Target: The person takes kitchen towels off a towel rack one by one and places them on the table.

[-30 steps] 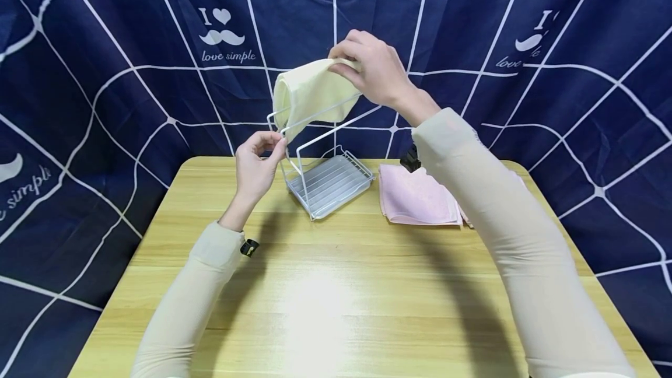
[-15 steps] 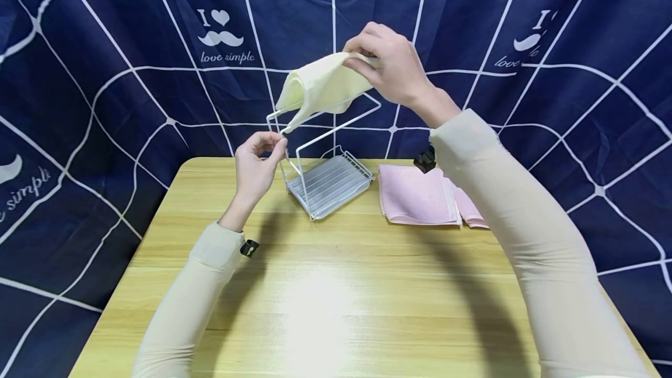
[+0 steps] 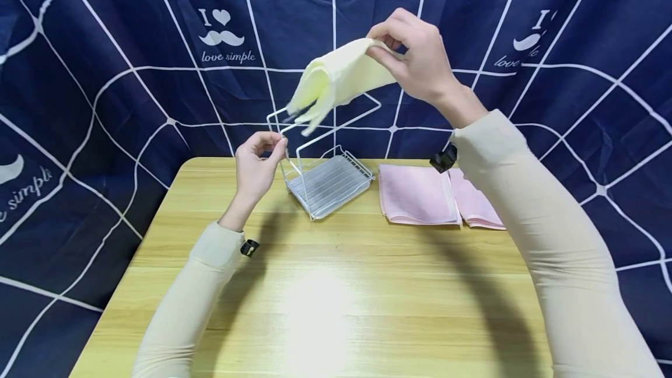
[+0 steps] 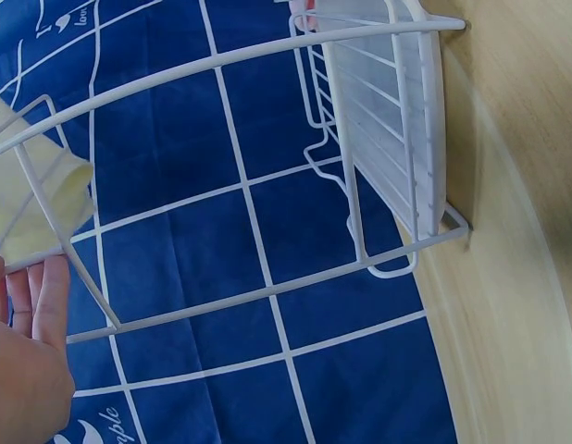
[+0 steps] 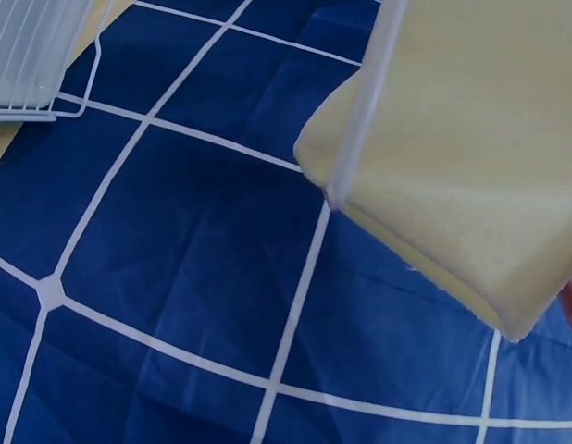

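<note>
My right hand (image 3: 417, 60) is raised high at the back and pinches the upper edge of a folded yellow cloth (image 3: 349, 74). The cloth droops leftward from the fingers, its loose corners close over the top wires of a white wire rack (image 3: 338, 128). Lower down on the left, my left hand (image 3: 257, 162) pinches the upper front wire of that rack between thumb and fingertips. In the left wrist view, part of the yellow cloth (image 4: 31, 185) shows behind the rack's top end. The right wrist view has the cloth (image 5: 471, 157) overlapping one white wire (image 5: 365, 111).
A grey tray (image 3: 331, 186) forms the rack's low shelf on the wooden table (image 3: 236, 308). Two folded pink cloths (image 3: 417, 197) lie side by side to its right, partly behind the right sleeve. A dark blue curtain (image 3: 294, 22) with white lines surrounds the table's back and sides.
My right hand has moved up and to the right, drawing the yellow cloth up off the rack's upper wires. The left hand and the rack have stayed in place.
</note>
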Available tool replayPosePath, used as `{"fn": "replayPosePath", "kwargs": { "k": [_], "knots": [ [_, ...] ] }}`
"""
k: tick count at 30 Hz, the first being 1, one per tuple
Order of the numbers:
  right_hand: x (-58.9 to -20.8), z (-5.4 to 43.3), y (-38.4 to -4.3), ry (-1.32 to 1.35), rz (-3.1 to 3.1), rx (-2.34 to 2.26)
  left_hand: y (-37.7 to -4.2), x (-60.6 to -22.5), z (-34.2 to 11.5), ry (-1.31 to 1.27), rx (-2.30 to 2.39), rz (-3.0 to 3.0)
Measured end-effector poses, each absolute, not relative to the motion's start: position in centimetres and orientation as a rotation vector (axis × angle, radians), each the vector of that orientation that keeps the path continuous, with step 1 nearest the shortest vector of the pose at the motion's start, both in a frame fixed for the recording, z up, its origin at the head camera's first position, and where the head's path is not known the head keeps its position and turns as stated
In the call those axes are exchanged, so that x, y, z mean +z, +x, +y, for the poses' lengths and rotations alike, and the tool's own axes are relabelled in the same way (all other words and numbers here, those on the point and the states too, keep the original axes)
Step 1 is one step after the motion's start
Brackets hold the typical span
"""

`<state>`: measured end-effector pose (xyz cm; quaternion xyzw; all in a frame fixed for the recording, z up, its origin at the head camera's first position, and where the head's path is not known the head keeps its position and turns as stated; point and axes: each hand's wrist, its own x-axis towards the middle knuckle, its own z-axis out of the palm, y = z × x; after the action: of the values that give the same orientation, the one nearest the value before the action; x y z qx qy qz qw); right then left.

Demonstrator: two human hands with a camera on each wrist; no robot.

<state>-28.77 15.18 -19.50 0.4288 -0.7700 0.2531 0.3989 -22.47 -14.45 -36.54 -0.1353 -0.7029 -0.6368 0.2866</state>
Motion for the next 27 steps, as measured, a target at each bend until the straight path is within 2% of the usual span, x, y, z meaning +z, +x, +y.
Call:
{"fn": "replayPosePath", "kwargs": {
  "k": [27],
  "knots": [
    [-18.5,19.8,-25.4,1.045,-1.752,0.701,-22.4,-36.4,-14.4,-0.366,-1.673,-1.896]
  ]
}}
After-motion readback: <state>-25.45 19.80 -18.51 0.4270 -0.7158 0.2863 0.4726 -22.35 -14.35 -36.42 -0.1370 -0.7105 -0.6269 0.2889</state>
